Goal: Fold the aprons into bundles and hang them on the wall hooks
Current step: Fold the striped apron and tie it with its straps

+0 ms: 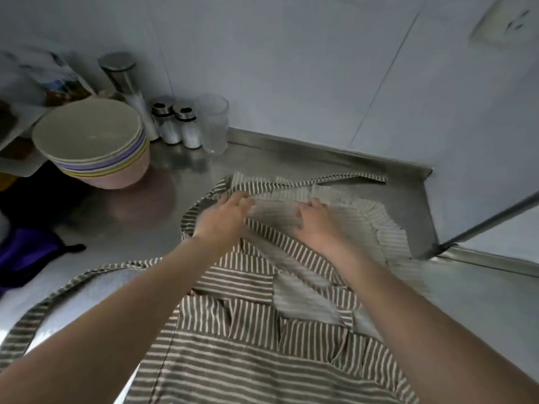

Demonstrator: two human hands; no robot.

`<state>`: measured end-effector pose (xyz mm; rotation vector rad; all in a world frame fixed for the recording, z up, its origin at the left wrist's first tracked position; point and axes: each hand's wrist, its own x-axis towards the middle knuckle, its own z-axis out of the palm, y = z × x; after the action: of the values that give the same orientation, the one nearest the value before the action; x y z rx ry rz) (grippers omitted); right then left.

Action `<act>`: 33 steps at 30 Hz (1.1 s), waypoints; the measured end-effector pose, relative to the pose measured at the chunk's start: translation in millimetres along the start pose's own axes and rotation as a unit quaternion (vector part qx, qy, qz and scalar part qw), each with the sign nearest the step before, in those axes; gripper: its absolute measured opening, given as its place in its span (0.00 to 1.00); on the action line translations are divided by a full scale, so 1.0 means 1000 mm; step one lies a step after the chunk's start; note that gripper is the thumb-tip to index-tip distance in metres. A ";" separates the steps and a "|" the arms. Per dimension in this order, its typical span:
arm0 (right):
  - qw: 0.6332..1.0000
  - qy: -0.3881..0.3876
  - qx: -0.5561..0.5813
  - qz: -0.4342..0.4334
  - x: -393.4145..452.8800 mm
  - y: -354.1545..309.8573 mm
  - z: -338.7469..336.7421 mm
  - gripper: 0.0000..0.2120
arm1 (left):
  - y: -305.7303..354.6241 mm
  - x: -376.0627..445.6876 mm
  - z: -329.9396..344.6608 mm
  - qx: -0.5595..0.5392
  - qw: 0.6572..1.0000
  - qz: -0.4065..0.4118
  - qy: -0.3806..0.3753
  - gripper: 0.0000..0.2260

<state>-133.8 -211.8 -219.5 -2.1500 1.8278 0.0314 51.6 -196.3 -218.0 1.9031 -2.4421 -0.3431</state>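
Where two hands [221,220] [316,223] grip: one striped apron [262,330].

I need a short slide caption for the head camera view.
Both hands, left hand and right hand, gather a striped apron on a steel counter beside stacked bowls.

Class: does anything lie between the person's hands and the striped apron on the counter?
No. Both the left hand and the right hand already rest directly on the striped apron; the bowls and shakers stand apart at the left.
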 end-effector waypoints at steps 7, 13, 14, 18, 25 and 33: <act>0.999 -0.028 -0.023 0.030 0.064 0.004 0.008 0.20 | -0.008 0.056 0.009 0.042 0.990 -0.126 -0.043 0.29; 0.992 -0.083 0.044 0.084 0.097 0.013 0.007 0.28 | -0.026 0.067 0.007 -0.122 0.974 -0.187 -0.035 0.09; 0.992 -0.085 0.051 0.083 0.098 0.016 0.006 0.27 | -0.032 0.067 0.004 -0.137 0.972 -0.187 -0.031 0.08; 0.995 -0.057 0.030 0.071 0.090 0.017 -0.003 0.17 | -0.041 0.068 -0.002 -0.195 0.973 -0.125 -0.004 0.02; 0.991 0.102 -0.087 -0.005 0.029 0.002 -0.062 0.10 | -0.035 0.039 -0.052 -0.695 0.663 -0.196 0.200 0.12; 0.891 0.169 -0.284 -0.312 -0.093 -0.007 -0.014 0.05 | -0.059 -0.071 -0.053 -0.761 0.562 -0.319 0.055 0.13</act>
<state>-146.7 -125.0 -184.7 -3.2548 1.2737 0.0521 134.2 -150.2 -169.3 1.4374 -0.3946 -1.5338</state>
